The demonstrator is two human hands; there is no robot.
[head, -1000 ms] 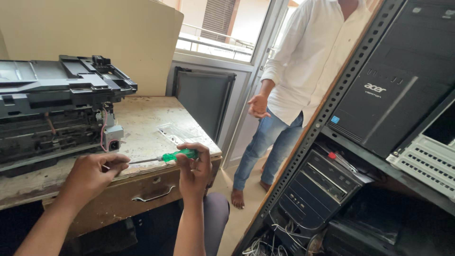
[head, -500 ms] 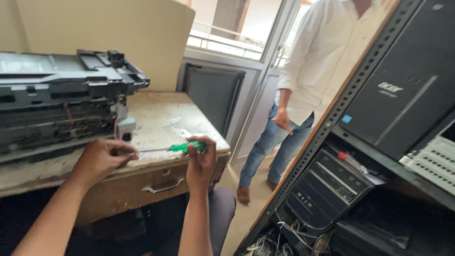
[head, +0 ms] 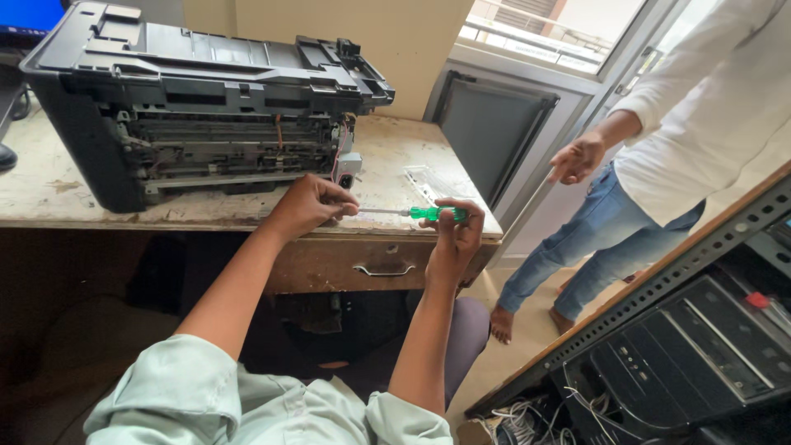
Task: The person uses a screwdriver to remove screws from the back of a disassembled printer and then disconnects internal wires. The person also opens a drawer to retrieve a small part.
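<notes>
An opened dark grey printer (head: pixel 198 107) sits at ten o'clock on the worn counter (head: pixel 49 194), its inner rollers and wiring exposed. Just below its right corner, near the centre, the left hand (head: pixel 306 206) is pinched around the metal shaft of a screwdriver (head: pixel 412 213), fingertips closed on it. To the right, the right hand (head: pixel 453 239) is clenched around the same tool's green handle, holding it level above the counter's front edge. A clear plastic piece (head: pixel 428 183) lies on the counter just beyond. A drawer handle (head: pixel 383 270) shows underneath. At two o'clock stands another person (head: pixel 709 140), one hand (head: pixel 577 158) hanging loosely open. At four o'clock a metal rack (head: pixel 700 346) holds black computer cases.
</notes>
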